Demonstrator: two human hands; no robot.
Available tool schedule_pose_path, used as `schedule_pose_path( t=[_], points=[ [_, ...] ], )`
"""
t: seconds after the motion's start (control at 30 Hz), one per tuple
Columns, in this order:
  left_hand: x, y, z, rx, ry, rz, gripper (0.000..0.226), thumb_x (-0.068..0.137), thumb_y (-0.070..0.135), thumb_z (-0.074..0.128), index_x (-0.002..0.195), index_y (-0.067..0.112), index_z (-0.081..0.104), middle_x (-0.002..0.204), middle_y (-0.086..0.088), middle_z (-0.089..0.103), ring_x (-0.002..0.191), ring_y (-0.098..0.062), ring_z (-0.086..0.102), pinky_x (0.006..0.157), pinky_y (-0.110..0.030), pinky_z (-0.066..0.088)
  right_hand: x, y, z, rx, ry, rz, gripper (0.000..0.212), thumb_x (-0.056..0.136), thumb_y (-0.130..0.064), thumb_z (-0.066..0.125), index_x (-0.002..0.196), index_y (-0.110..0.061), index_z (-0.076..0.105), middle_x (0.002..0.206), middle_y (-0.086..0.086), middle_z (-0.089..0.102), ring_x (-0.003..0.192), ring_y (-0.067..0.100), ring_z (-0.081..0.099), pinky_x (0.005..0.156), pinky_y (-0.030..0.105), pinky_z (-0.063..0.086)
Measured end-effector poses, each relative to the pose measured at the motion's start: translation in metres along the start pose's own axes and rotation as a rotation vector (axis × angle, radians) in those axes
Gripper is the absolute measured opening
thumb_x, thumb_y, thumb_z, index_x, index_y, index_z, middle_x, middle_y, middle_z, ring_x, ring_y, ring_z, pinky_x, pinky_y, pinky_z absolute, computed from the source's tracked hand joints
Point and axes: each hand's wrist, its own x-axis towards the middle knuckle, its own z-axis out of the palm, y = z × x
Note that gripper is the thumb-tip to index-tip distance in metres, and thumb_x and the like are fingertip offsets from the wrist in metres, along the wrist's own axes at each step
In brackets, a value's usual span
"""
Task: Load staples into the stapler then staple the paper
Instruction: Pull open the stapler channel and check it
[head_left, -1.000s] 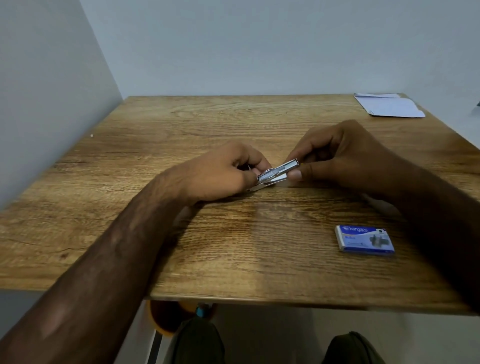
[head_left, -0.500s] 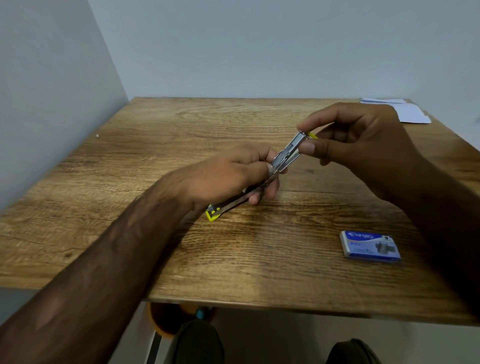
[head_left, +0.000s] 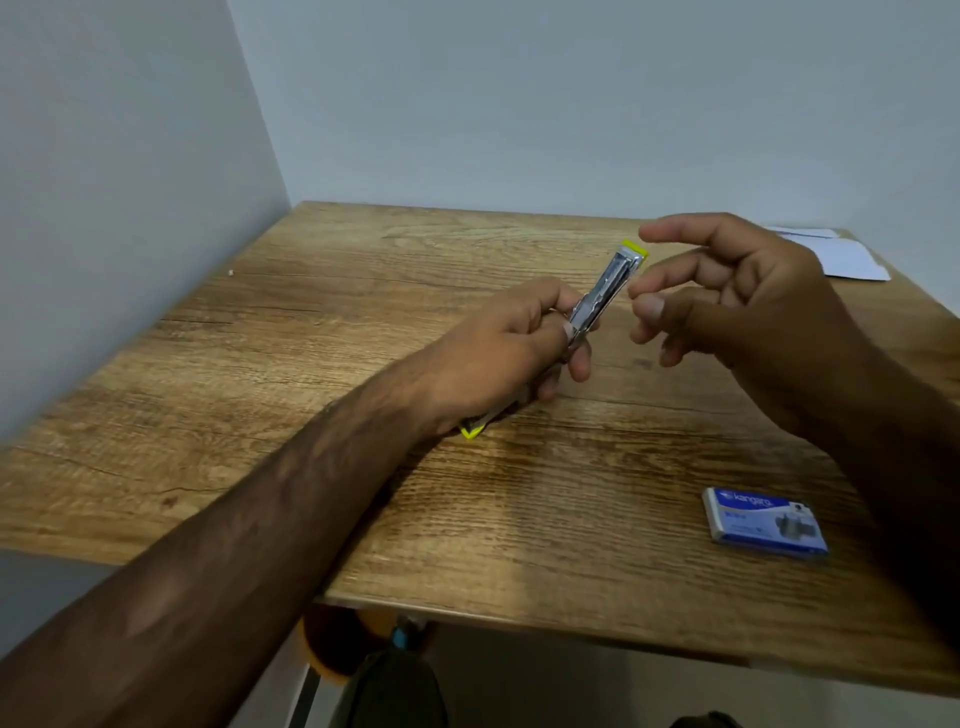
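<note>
Head view: your left hand (head_left: 498, 353) grips the opened stapler (head_left: 605, 293) at its middle, fingers curled round it, lower end near the tabletop (head_left: 363, 312). Your right hand (head_left: 727, 296) hovers beside the raised end, fingers loosely spread, empty. Hold the channel steady; fetch staples from the staple box (head_left: 763, 522).

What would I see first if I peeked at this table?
First, the left hand in the middle of the table, gripping a silver stapler swung open, its yellow-tipped arm pointing up and away. The right hand hovers open just beside that raised end. A blue staple box lies near the front right edge, and white paper sits at the far right corner.
</note>
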Motion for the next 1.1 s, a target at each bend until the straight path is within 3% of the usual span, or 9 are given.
schedule_pose_path(
  t=[0.1,0.2,0.3,0.43,0.63,0.73,0.83,0.97,1.1],
  points=[
    [0.004,0.001,-0.003,0.167,0.168,0.084,0.018,0.100,0.004,0.046,0.111,0.007,0.060,0.082,-0.008,0.072,0.060,-0.021,0.054,0.056,-0.031,0.044,0.000,0.002,-0.002,0.038,-0.032,0.271,0.033,0.087,0.003,0.069,0.118,-0.007,0.067,0.096,0.017,0.078,0.072,0.026,0.077,0.054,0.027,0.060],
    [0.006,-0.001,-0.005,0.414,0.324,0.210,0.022,0.097,0.009,0.052,0.113,0.014,0.066,0.081,-0.006,0.074,0.063,-0.016,0.059,0.065,-0.036,0.051,-0.003,0.005,0.004,0.162,-0.112,0.451,0.025,0.089,-0.008,0.066,0.113,-0.004,0.071,0.104,0.018,0.078,0.081,0.024,0.079,0.062,0.027,0.063],
    [0.002,0.001,0.000,0.778,0.400,0.358,0.025,0.092,0.016,0.054,0.113,0.017,0.068,0.080,-0.002,0.070,0.071,-0.022,0.062,0.066,-0.040,0.050,-0.001,0.005,0.014,0.298,-0.132,0.495,0.027,0.096,-0.020,0.058,0.112,-0.003,0.072,0.106,0.017,0.078,0.088,0.023,0.079,0.062,0.025,0.062],
    [0.003,0.002,0.010,1.093,0.403,0.381,0.030,0.092,0.024,0.052,0.118,0.017,0.064,0.096,-0.006,0.066,0.093,-0.029,0.060,0.073,-0.043,0.050,-0.001,0.007,0.022,0.428,-0.128,0.571,0.032,0.103,-0.024,0.048,0.108,-0.002,0.071,0.106,0.018,0.078,0.092,0.024,0.078,0.065,0.028,0.062],
    [0.002,0.007,0.014,1.403,0.433,0.508,0.040,0.085,0.022,0.060,0.123,0.010,0.066,0.099,-0.011,0.067,0.092,-0.033,0.061,0.072,-0.042,0.046,-0.004,0.007,0.028,0.670,-0.106,0.637,0.032,0.106,-0.012,0.036,0.106,0.001,0.066,0.098,0.019,0.078,0.092,0.028,0.078,0.070,0.034,0.063],
    [0.004,0.006,0.020,1.410,0.449,0.556,0.043,0.081,0.018,0.066,0.123,0.011,0.067,0.098,-0.010,0.065,0.088,-0.030,0.059,0.066,-0.037,0.043,-0.004,0.007,0.028,0.740,-0.117,0.611,0.035,0.105,-0.004,0.032,0.124,0.000,0.061,0.115,0.018,0.075,0.098,0.024,0.076,0.074,0.035,0.062],
    [0.004,0.005,0.022,1.263,0.404,0.527,0.041,0.086,0.018,0.059,0.126,0.010,0.066,0.100,-0.012,0.062,0.091,-0.032,0.058,0.067,-0.038,0.048,-0.004,0.008,0.027,0.740,-0.114,0.622,0.038,0.103,0.000,0.033,0.134,0.004,0.054,0.125,0.022,0.070,0.103,0.025,0.075,0.080,0.034,0.062],
    [0.006,0.000,0.016,0.939,0.350,0.410,0.041,0.090,0.017,0.057,0.130,0.015,0.066,0.101,-0.010,0.062,0.096,-0.029,0.060,0.081,-0.041,0.050,-0.003,0.007,0.025,0.679,-0.169,0.649,0.037,0.092,0.008,0.043,0.125,0.009,0.059,0.115,0.021,0.074,0.103,0.025,0.075,0.084,0.029,0.061],
    [0.007,-0.001,0.011,0.715,0.334,0.323,0.037,0.090,0.015,0.054,0.121,0.027,0.072,0.091,-0.002,0.066,0.087,-0.016,0.063,0.078,-0.033,0.051,-0.005,0.006,0.025,0.586,-0.163,0.639,0.037,0.081,0.014,0.055,0.117,0.011,0.064,0.111,0.022,0.075,0.099,0.028,0.076,0.079,0.026,0.061]
  ],
)
